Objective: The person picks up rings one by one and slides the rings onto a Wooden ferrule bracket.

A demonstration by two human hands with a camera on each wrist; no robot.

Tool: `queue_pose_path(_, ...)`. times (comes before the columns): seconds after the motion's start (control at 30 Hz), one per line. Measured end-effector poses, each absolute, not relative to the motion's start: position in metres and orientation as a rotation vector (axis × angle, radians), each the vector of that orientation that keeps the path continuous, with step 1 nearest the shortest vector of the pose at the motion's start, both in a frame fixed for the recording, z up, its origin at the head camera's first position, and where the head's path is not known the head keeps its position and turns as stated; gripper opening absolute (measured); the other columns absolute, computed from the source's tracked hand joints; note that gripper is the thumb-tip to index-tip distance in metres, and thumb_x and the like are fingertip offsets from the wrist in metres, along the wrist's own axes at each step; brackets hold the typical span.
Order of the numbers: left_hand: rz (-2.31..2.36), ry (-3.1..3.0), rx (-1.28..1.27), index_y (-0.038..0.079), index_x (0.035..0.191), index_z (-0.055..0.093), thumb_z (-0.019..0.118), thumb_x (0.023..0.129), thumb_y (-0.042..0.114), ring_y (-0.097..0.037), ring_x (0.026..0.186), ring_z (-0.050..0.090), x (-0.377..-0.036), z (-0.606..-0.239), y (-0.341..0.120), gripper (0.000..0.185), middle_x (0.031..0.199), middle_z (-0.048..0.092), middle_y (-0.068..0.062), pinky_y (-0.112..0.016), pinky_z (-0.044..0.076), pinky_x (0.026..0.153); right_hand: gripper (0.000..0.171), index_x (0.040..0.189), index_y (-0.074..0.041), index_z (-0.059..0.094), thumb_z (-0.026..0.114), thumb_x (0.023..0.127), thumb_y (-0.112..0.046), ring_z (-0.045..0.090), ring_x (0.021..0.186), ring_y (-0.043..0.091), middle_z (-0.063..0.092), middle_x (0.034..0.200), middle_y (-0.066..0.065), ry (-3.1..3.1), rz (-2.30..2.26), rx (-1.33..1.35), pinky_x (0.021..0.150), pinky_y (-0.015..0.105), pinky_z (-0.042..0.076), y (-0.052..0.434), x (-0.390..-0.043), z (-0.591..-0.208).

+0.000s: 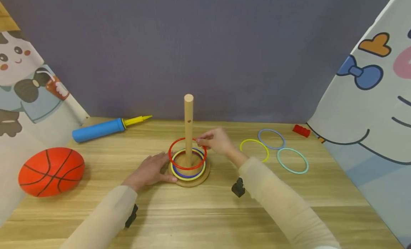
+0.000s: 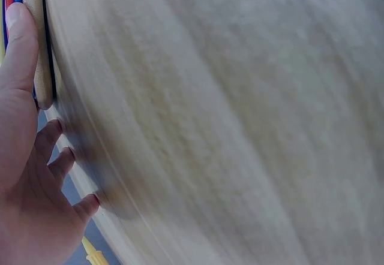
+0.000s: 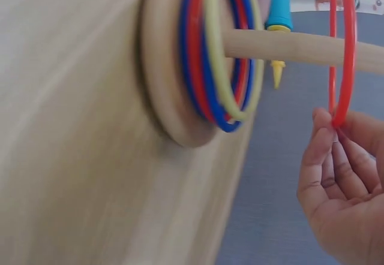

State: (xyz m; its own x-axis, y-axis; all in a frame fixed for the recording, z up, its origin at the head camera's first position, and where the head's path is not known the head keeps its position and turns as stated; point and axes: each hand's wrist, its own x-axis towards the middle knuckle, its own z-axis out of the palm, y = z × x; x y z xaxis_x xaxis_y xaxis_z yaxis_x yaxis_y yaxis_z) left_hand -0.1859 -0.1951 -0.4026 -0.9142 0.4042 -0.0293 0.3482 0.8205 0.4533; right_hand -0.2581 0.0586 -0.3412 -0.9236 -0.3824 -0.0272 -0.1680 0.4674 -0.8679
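A wooden ring-toss stand with an upright peg (image 1: 188, 111) and a round base (image 1: 190, 184) stands in the middle of the table. Several rings lie around the foot of the peg: blue and red ones with a pale yellow ring (image 3: 215, 43) on top. My right hand (image 1: 218, 141) pinches the edge of a red ring (image 3: 348, 49) between thumb and fingertips. That ring encircles the peg, above the stacked rings. My left hand (image 1: 153, 169) holds the base from the left, its thumb (image 2: 21, 43) on the rim; some fingertips rest on the table.
To the right lie a yellow ring (image 1: 268, 154), a periwinkle ring (image 1: 259, 136) and a mint ring (image 1: 293, 172), with a small red block (image 1: 301, 131) behind. On the left are a blue-and-yellow hand pump (image 1: 99, 130) and a red ball (image 1: 51, 172) with basketball lines. A grey wall rises behind.
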Motion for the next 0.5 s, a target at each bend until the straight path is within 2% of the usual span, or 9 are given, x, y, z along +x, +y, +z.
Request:
queue_pose_path(0.13,0.673,2.883,0.593,0.004,0.154,0.040,0.081,0.081,0.052,-0.049,0.143,0.035,-0.186,-0.404,-0.195,0.098,0.153,0.042,-0.029,-0.072,0.025,0.113,0.017,0.104,0.004,0.078,0.075,0.093,-0.010,0.071,0.075,0.013,0.078,0.092,0.013,2.533,-1.410,-0.477,0.080,0.043,0.062,0.058,-0.255,-0.352)
queue_pose_path(0.37,0.672,2.889,0.587,0.002,0.156,0.036,0.081,0.081,0.052,-0.048,0.144,0.035,-0.187,-0.405,-0.196,0.101,0.156,0.040,-0.025,-0.071,0.023,0.114,0.017,0.101,0.002,0.079,0.078,0.091,-0.012,0.068,0.072,0.009,0.078,0.090,0.010,2.617,-1.362,-0.500,0.064,0.023,0.057,0.059,-0.252,-0.367)
queue_pose_path(0.5,0.666,2.895,0.591,0.001,0.155,0.037,0.081,0.080,0.053,-0.048,0.143,0.035,-0.188,-0.405,-0.196,0.101,0.156,0.040,-0.026,-0.071,0.023,0.114,0.015,0.099,0.000,0.080,0.078,0.091,-0.013,0.069,0.077,0.009,0.078,0.089,0.008,2.636,-1.378,-0.504,0.063,0.020,0.053,0.058,-0.251,-0.375)
